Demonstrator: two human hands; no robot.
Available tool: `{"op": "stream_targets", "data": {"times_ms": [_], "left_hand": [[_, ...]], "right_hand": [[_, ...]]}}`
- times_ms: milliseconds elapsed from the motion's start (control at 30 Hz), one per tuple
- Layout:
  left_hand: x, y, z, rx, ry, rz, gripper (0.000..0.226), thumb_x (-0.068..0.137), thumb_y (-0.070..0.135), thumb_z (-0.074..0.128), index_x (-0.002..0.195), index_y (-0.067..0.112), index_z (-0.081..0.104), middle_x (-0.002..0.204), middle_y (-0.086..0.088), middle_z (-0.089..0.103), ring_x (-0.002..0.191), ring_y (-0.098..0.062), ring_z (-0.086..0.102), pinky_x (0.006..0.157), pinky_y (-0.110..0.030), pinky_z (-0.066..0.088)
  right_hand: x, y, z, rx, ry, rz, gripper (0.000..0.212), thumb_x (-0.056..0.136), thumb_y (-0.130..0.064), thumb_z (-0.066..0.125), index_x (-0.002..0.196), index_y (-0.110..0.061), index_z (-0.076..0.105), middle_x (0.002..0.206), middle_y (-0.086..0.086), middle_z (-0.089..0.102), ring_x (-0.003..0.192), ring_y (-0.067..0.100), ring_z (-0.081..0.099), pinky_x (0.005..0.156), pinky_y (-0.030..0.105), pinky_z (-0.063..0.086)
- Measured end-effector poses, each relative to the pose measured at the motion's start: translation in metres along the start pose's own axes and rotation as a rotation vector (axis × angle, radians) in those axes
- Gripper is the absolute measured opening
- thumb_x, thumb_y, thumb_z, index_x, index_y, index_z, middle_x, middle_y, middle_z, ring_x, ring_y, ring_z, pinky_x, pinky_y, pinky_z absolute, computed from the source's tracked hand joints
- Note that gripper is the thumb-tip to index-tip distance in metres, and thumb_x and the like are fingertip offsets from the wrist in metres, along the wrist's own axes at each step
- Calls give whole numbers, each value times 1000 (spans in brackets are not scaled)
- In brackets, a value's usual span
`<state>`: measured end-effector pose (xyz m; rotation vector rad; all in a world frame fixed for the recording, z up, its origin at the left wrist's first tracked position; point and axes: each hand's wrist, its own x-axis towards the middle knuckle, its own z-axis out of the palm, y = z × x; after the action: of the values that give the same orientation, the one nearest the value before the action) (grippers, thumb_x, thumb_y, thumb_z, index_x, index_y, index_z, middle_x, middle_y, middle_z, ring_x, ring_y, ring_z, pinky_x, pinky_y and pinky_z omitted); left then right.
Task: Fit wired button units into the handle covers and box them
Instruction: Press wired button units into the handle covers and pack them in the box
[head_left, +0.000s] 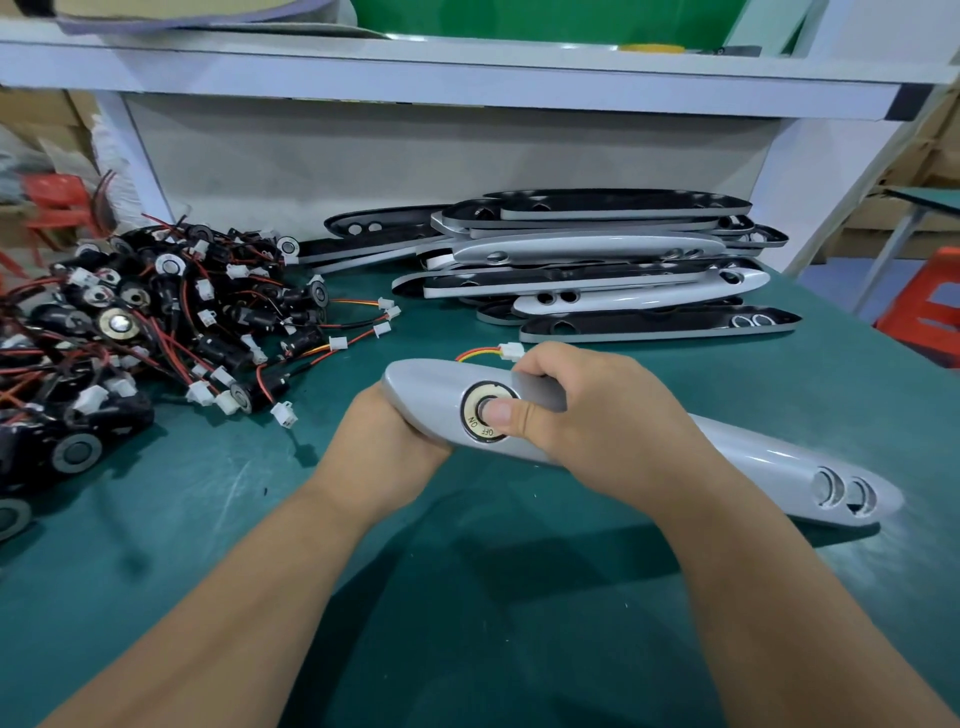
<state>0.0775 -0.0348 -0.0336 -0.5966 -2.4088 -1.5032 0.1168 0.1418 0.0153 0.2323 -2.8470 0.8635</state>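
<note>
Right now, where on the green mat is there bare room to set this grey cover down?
Bare green mat lies between the forearms and left of the left hand, near the black wired button pile. Crowded: that pile, and stacked grey covers behind the held grey handle cover.

Left forearm (234, 597), lower left of frame: bare, uncovered up to the frame's bottom edge. Right forearm (753, 597), lower right: likewise bare to the frame edge. Left grip (387, 444), centre of frame: bare, back and wrist showing. Right grip (597, 415), just right of centre: bare, knuckles showing. Its thumbnail (498, 413) is cut short, plain and unpainted.
</note>
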Motion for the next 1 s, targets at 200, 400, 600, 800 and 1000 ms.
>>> {"op": "stream_targets", "data": {"times_ms": [200, 400, 600, 800, 1000], "left_hand": [[1, -4, -3, -191, -100, -31, 47, 69, 4, 72, 108, 26, 62, 103, 13, 63, 90, 1, 61, 77, -15, 48], [0, -5, -25, -723, -405, -199, 53, 61, 24, 69, 113, 31, 64, 95, 2, 66, 85, -14, 63, 76, -26, 54], [0, 2, -10, -417, -220, -210, 40, 70, 25, 81, 102, 12, 60, 83, 0, 72, 71, -13, 64, 68, -22, 54], [-1, -1, -10, -277, -171, -253, 43, 65, 30, 85, 98, 17, 62, 85, -6, 74, 69, -15, 65, 83, -42, 52], [-2, -2, -17, -224, -163, -278, 41, 52, 51, 76, 88, 35, 65, 91, -6, 73, 83, -26, 65, 96, -53, 47]], "right_hand": [[2, 2, -1, 30, -30, 25, 27, 75, -63, 55, 73, -37, 47, 69, -15, 51, 63, -3, 46, 55, 23, 29], [3, 9, -3, 10, -1, 81, 28, 79, -60, 56, 73, -35, 48, 69, -12, 51, 58, 2, 46, 53, 24, 30], [0, 13, 10, -36, -43, 88, 26, 81, -63, 52, 90, -38, 55, 82, -17, 56, 77, 2, 51, 63, 25, 36], [-18, 41, -7, -166, -111, 71, 58, 73, -72, 49, 124, -44, 47, 115, -22, 55, 109, 5, 50, 97, 38, 41], [-76, 130, -48, -468, -114, 464, 111, 39, -96, 36, 139, -51, 22, 144, -16, 35, 134, 16, 33, 108, 47, 30]]}}
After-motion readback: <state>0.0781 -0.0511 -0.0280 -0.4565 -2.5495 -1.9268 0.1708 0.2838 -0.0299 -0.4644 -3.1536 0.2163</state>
